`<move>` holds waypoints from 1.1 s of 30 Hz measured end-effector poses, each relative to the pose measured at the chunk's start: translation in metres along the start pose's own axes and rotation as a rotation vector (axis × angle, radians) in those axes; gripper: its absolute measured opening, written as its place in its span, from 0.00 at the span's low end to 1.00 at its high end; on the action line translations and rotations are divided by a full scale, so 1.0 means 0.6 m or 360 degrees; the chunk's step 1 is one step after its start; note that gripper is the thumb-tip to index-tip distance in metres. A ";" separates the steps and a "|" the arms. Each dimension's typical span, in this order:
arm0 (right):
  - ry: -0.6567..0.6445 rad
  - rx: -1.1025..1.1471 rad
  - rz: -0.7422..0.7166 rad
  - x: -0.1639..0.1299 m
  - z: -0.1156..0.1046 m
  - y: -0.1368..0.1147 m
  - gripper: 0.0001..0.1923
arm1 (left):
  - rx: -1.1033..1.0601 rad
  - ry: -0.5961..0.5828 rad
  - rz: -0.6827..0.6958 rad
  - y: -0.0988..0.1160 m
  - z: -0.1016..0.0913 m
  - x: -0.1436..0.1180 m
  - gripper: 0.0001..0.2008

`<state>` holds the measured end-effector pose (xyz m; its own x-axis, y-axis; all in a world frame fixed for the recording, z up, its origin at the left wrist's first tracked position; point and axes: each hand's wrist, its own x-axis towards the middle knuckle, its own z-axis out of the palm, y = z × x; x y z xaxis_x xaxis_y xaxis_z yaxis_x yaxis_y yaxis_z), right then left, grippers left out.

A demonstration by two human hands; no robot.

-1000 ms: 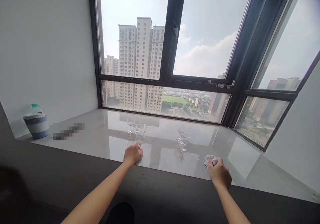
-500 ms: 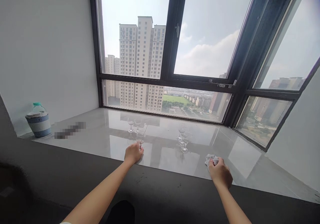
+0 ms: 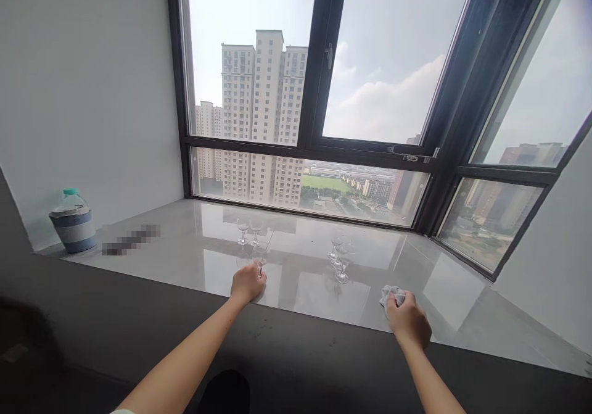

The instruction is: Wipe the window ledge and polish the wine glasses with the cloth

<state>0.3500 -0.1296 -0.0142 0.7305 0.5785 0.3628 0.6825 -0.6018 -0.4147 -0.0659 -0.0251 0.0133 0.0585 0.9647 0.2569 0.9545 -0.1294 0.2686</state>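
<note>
My left hand (image 3: 248,282) is closed at the stem of a clear stemmed glass (image 3: 259,252), near the front edge of the sill. Just behind it stand two more stemmed glasses (image 3: 243,230), close together and upright. My right hand (image 3: 411,320) grips a crumpled white cloth (image 3: 392,295) resting on the sill, its fingers bent over the near side. Between my hands, farther back, is another cluster of clear stemmed glasses (image 3: 342,263), overlapping one another. The foot of the glass at my left hand is partly hidden by the fingers.
A glossy pale windowsill (image 3: 157,272) reflects the window. At its left end stand a blue-and-white cup (image 3: 73,232) and a bottle with a green cap (image 3: 70,192). A dark window frame (image 3: 305,150) borders the back. A pixelated patch lies right of the cup.
Almost nothing differs. Both hands stay in place with the glass and the cloth; the whole view shifts very slightly.
</note>
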 end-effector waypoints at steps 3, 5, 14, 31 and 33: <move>-0.0001 -0.0007 -0.0003 0.000 -0.001 0.000 0.26 | -0.0002 0.0019 0.0017 -0.001 0.002 0.000 0.12; -0.0009 -0.0013 0.0006 -0.001 -0.001 -0.001 0.26 | 0.0003 0.0017 0.0029 -0.002 0.002 0.000 0.12; -0.0002 0.0069 0.0026 0.000 -0.001 0.003 0.27 | -0.0010 -0.0001 -0.0005 0.001 0.000 -0.001 0.13; -0.0021 0.1304 -0.1126 -0.161 -0.101 -0.409 0.20 | -0.0085 -0.0082 0.0018 0.004 -0.010 -0.012 0.12; -0.0119 0.1195 -0.1333 -0.172 -0.090 -0.465 0.17 | -0.0105 -0.0053 0.0059 0.004 -0.009 -0.013 0.12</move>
<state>0.0853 -0.0512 0.1091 0.0281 0.6914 0.7219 0.7527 0.4606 -0.4705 -0.0659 -0.0342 0.0171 0.1038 0.9659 0.2372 0.9302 -0.1787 0.3205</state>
